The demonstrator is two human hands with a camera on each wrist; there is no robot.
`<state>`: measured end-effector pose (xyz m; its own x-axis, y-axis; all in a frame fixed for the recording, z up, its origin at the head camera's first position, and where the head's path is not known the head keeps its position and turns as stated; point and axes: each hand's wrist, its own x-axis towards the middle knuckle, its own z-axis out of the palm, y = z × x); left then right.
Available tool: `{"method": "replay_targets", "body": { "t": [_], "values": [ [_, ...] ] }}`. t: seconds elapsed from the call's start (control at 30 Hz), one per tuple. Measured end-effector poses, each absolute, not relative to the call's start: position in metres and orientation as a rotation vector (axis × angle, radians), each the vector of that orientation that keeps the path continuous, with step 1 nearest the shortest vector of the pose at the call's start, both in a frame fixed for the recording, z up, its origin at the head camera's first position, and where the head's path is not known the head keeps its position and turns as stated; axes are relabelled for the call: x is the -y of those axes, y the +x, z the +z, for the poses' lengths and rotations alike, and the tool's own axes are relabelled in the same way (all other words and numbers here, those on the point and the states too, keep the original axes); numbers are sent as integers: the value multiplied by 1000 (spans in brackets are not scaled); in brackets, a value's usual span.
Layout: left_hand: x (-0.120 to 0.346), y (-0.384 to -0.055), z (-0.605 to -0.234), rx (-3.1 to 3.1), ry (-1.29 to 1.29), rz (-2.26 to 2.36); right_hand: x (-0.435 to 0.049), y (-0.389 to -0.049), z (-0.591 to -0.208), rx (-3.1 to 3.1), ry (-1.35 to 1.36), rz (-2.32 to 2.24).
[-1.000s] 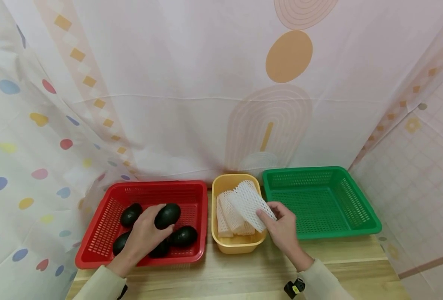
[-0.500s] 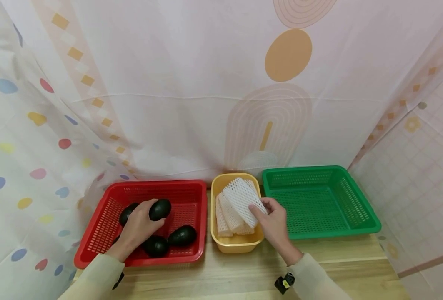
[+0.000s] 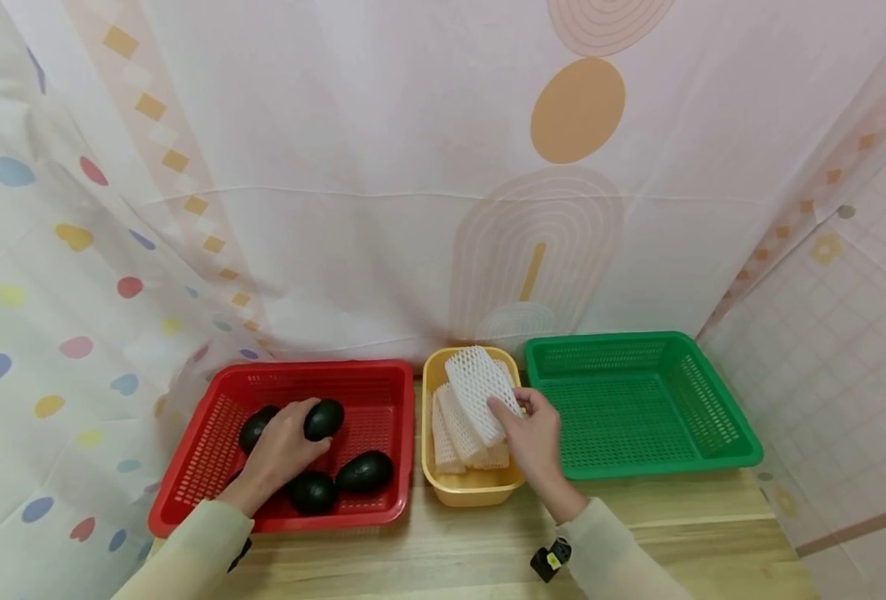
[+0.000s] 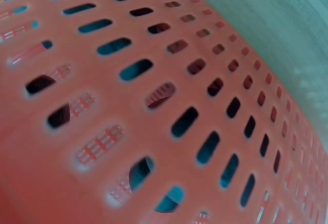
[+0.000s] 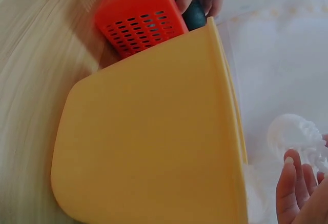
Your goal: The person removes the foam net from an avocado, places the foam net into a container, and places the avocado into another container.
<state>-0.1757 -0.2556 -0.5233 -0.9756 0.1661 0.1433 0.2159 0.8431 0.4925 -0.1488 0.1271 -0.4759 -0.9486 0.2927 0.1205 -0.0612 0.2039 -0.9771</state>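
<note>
My left hand (image 3: 283, 454) grips a dark green avocado (image 3: 324, 419) over the red basket (image 3: 405, 433). Other avocados lie below and around it, among them one at the right (image 3: 365, 472) and one in front (image 3: 312, 492). Between thumb and fingers, my right hand (image 3: 536, 437) pinches a white foam net sleeve (image 3: 480, 390) above the yellow bin (image 3: 473, 497). More foam net sleeves (image 3: 450, 454) lie in that bin. In the right wrist view, the held sleeve (image 5: 292, 131) shows its round open end beside my fingers. The left wrist view shows only the basket's slotted wall (image 4: 169, 126) up close.
A green basket (image 3: 638, 417) stands at the right with nothing inside. All three containers are in a row on a wooden table (image 3: 443, 558). Patterned curtains (image 3: 352, 250) hang close behind and at both sides.
My left hand has drawn the avocado a little leftward in the red basket. My right hand has moved left, bringing the foam net sleeve further over the yellow bin and more upright.
</note>
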Motion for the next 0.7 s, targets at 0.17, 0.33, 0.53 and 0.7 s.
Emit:
{"method": "replay_targets", "body": {
  "t": [0.17, 0.33, 0.53, 0.7],
  "values": [
    [253, -176, -524, 2935, -312, -815, -121, -151, -473, 2179, -247, 1940],
    [252, -177, -529, 2959, -320, -825, -117, -149, -473, 2214, -244, 2041],
    [251, -177, -532, 3011, -306, -802, -122, -144, -476, 2278, -178, 1982],
    [251, -177, -534, 3063, -306, -795, -131, -139, -479, 2292, -87, 1842]
  ]
}}
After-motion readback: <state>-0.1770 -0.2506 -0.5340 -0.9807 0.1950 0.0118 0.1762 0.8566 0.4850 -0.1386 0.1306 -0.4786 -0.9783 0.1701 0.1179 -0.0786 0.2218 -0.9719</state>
